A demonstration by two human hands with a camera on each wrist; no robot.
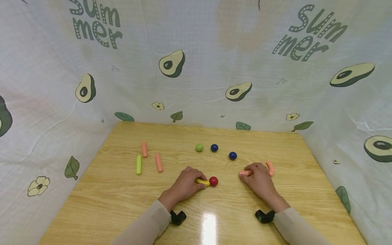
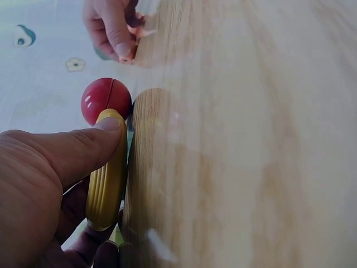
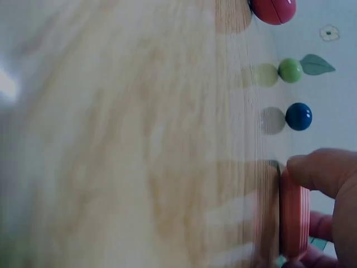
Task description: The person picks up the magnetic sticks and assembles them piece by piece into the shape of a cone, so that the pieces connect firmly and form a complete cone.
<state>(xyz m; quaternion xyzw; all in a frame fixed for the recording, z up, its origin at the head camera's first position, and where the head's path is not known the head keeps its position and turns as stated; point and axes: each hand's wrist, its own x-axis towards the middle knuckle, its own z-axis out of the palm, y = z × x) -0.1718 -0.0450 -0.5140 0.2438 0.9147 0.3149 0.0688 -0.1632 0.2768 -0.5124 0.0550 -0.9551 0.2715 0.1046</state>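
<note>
Beige sleeves point(image 1: 150, 221) reach in from the near side, two pinches at once over a wooden table point(image 1: 122, 204).
Left hand point(image 1: 186, 183) pinches a ridged yellow arc point(image 1: 203, 182), its right end seemingly touching a red ball point(image 1: 213, 181); to the right, the right hand point(image 1: 259, 180) pinches a ridged pink piece point(image 1: 246, 173), a pink arc point(image 1: 271, 168) just beyond. I'd judge both held pieces are being positioned; the next move probably calls for a gentle, low release without rolling the red ball.

Bright head view; white glare point(image 1: 209, 228) on tabletop point(image 1: 232, 204); wrist views hazy.
</note>
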